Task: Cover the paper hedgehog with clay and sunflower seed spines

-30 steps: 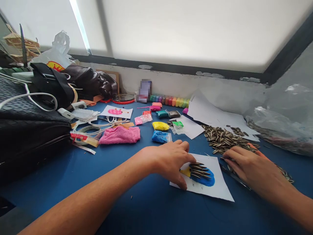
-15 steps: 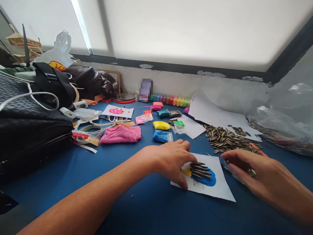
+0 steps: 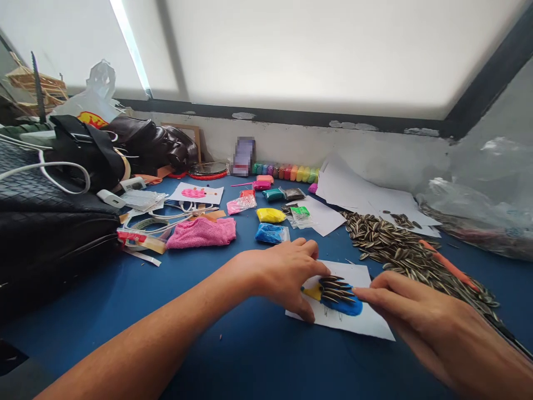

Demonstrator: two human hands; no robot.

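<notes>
A white paper sheet (image 3: 375,328) lies in front of me with a hedgehog figure on it: a blue modelling-clay body (image 3: 353,307), a yellow snout (image 3: 312,293) and pencilled legs. Several striped sunflower seeds (image 3: 335,290) stick out of the blue clay in rows. My left hand (image 3: 287,272) rests over the sheet's left side, fingers spread, thumb on the lower edge. My right hand (image 3: 420,311) has its fingertips pinched together at the right ends of the seeds, over the blue clay. The seed in that pinch is mostly hidden by the fingers.
A heap of sunflower seeds (image 3: 383,241) with an orange-handled tool (image 3: 449,264) lies behind my right hand. Clay packets, including yellow (image 3: 270,215) and blue (image 3: 270,233), sit further back. A pink cloth (image 3: 202,232) and black bag (image 3: 54,233) are left.
My right hand has moved left from beside the sheet to the blue clay, carrying a sunflower seed in its pinch. My left hand stays on the sheet. The view has shifted slightly.
</notes>
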